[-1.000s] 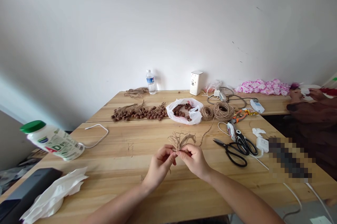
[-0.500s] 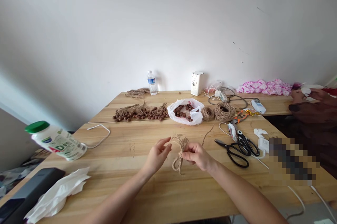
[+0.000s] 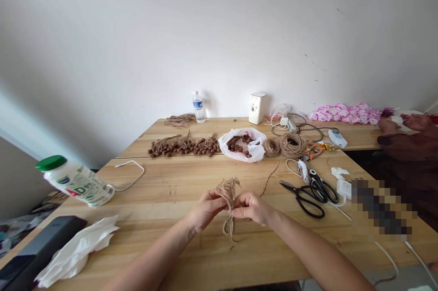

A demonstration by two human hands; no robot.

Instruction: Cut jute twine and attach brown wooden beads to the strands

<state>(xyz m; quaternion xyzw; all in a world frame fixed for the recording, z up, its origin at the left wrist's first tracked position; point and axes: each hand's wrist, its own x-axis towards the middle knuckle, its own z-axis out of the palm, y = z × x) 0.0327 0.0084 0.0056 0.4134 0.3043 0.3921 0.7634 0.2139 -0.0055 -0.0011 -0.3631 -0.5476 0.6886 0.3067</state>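
Observation:
A looped bundle of brown twine [image 3: 228, 188] stands upright between my hands over the front of the table. My left hand [image 3: 209, 208] is closed on the bundle's left side, thumb and fingers pinching it. From the right, my right hand [image 3: 252, 209] grips the same bundle near its narrow middle. Small loops and a loose end hang below the fingers. A twisted strand runs from behind my right hand up toward a large twine ball [image 3: 293, 145]. A smaller twine ball [image 3: 271, 147] sits beside it.
Clusters of brown beads on twine [image 3: 185, 146] lie left of a white plastic bag [image 3: 244, 158] of loose beads. Black scissors [image 3: 310, 197] and orange-handled pliers [image 3: 315, 150] are at right. A green-capped bottle [image 3: 77, 181] stands left. Another person's hands [image 3: 412, 122] show far right.
My left hand has moved right and closed on the twine bundle; before, it was apart from it with fingers open. My right hand keeps its grip.

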